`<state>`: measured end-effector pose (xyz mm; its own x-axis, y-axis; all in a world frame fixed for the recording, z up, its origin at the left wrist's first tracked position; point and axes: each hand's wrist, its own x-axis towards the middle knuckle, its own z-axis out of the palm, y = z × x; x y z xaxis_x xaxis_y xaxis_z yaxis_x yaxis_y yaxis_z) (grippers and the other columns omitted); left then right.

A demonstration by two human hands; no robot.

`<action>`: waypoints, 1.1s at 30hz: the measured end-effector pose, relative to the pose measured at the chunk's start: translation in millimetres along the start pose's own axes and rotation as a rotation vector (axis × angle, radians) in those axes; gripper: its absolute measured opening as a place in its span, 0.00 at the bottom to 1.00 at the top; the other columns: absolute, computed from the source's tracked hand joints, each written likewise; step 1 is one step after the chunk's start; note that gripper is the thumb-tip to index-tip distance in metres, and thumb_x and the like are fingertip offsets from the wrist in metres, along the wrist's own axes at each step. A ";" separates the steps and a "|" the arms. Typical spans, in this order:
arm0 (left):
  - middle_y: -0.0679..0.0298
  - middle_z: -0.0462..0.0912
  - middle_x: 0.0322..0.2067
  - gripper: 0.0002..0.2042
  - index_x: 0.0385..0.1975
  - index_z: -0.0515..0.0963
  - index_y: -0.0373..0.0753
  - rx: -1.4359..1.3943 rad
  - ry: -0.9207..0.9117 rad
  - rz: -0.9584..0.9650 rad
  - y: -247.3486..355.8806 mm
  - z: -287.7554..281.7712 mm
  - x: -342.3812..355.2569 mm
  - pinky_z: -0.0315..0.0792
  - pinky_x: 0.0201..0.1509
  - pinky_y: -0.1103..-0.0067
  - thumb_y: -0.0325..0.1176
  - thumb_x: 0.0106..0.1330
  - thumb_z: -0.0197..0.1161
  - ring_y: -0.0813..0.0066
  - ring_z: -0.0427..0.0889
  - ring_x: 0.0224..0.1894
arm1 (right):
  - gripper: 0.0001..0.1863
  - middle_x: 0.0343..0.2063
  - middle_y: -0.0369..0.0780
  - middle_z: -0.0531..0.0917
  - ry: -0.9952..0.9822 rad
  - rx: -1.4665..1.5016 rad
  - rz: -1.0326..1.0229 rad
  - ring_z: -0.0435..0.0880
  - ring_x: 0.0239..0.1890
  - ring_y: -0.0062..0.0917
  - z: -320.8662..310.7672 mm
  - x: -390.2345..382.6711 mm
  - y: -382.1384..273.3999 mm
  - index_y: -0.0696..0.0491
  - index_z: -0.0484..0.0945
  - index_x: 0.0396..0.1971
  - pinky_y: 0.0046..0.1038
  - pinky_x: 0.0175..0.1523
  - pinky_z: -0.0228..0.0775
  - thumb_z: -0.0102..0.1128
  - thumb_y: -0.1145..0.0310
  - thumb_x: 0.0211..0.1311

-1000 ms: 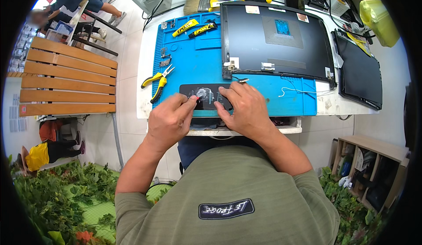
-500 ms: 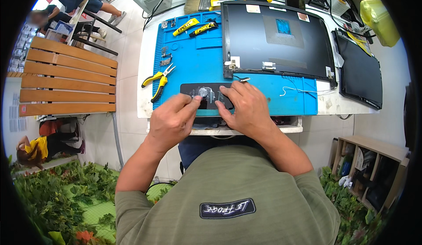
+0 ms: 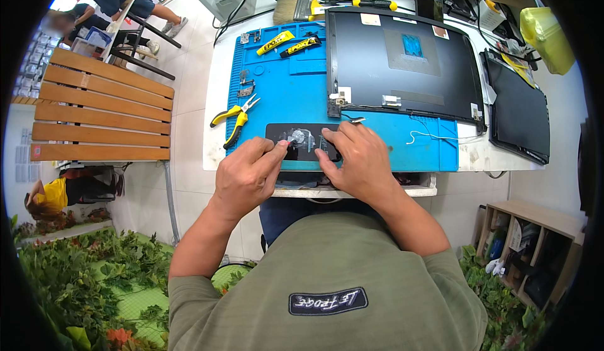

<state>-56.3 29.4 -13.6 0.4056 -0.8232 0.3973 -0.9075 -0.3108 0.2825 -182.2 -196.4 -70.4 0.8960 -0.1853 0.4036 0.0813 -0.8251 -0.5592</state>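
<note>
Left hand (image 3: 247,171) pinched, contents unclear, apparently working whitish-grey paste (image 3: 299,137); right hand (image 3: 357,156), fingers spread, on black rectangular plate (image 3: 275,132). Next needs steadiness.

The work mat (image 3: 286,99) is bright blue; on it, a black plate (image 3: 308,152) is smeared whitish grey, the pliers (image 3: 243,111) are yellow and black; left of it, a slatted bench (image 3: 104,112) is orange-brown.

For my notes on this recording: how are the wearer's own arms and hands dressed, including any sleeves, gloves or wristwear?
The left hand and right hand are gloveless, with no watch or bracelet visible on either wrist. The forearms are bare; the short sleeves belong to an olive-green shirt with a dark, light-edged, roughly rectangular patch bearing pale lettering.
</note>
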 end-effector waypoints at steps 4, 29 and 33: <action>0.63 0.86 0.36 0.11 0.48 0.93 0.38 -0.016 -0.038 0.007 0.3 -2.9 2.6 0.82 0.36 0.69 0.21 0.67 0.79 0.63 0.89 0.35 | 0.18 0.40 0.43 0.86 0.022 0.002 -0.006 0.87 0.44 0.40 1.3 -0.5 1.1 0.58 0.91 0.50 0.42 0.49 0.80 0.81 0.64 0.65; 0.63 0.84 0.37 0.11 0.46 0.93 0.39 0.056 -0.161 0.067 1.1 -8.2 16.5 0.84 0.41 0.68 0.22 0.65 0.78 0.61 0.89 0.39 | 0.19 0.41 0.43 0.87 0.005 -0.004 0.002 0.88 0.45 0.40 0.5 -0.3 0.7 0.59 0.91 0.50 0.42 0.52 0.81 0.81 0.64 0.65; 0.64 0.84 0.37 0.11 0.46 0.92 0.39 0.066 -0.148 0.043 2.5 -15.2 22.1 0.84 0.42 0.68 0.22 0.64 0.77 0.62 0.89 0.40 | 0.19 0.41 0.43 0.87 0.005 0.001 0.002 0.88 0.46 0.40 0.4 -0.3 1.1 0.59 0.91 0.50 0.42 0.52 0.81 0.81 0.63 0.65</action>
<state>-47.9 17.7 9.2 0.3503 -0.8959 0.2732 -0.9308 -0.3003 0.2085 -182.1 -197.0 -71.5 0.8938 -0.1899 0.4064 0.0797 -0.8242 -0.5606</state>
